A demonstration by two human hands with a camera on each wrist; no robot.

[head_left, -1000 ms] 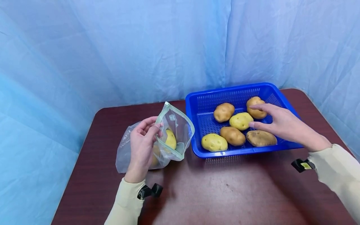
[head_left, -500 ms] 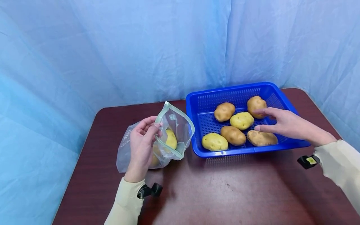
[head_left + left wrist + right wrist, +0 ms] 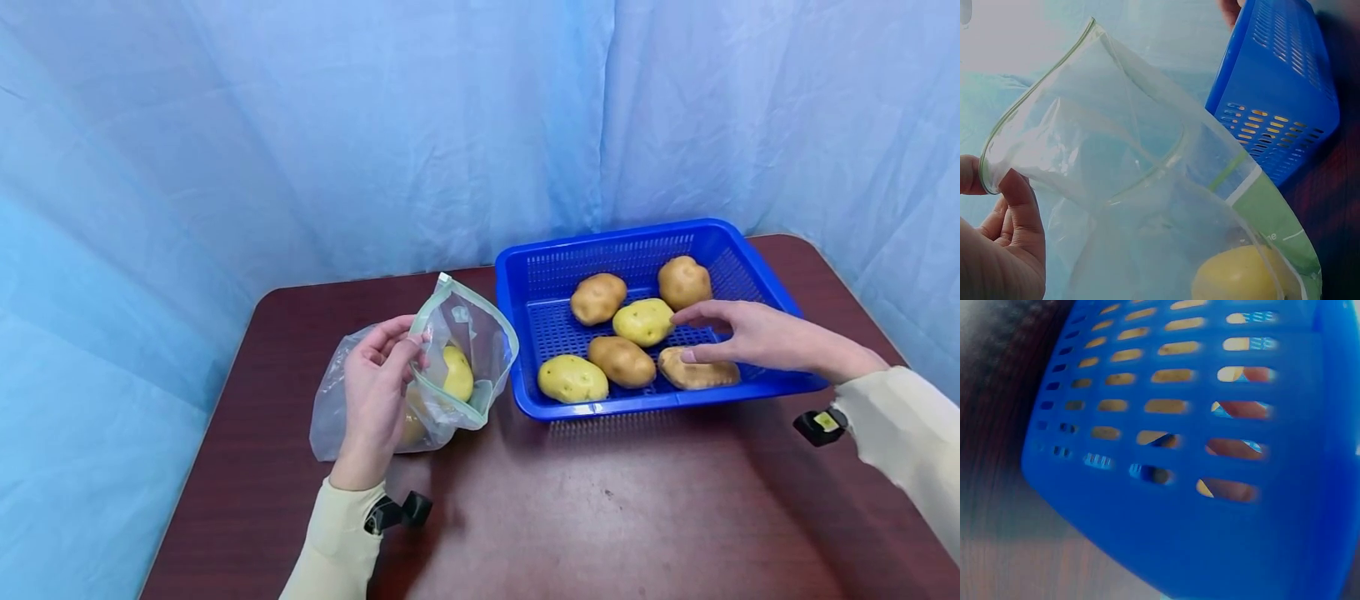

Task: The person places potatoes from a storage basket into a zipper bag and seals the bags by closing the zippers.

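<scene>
Left hand (image 3: 375,392) pinches the bag (image 3: 450,367) rim, propping the mouth open toward the basket (image 3: 525,275); a yellow potato (image 3: 457,372) lies inside, just past the fingers. Right hand (image 3: 757,337), fingers loosely spread and holding nothing, hovers above the brown potato (image 3: 693,375) under its fingertips.

Left hand holding a clear bag open beside a blue basket

The left hand (image 3: 997,250), at 8 o'clock, pinches the green-edged rim of the clear plastic bag (image 3: 1129,187); a yellow potato (image 3: 1241,275) lies inside at 5 o'clock, and the blue basket (image 3: 1279,87) stands at 2 o'clock.
</scene>
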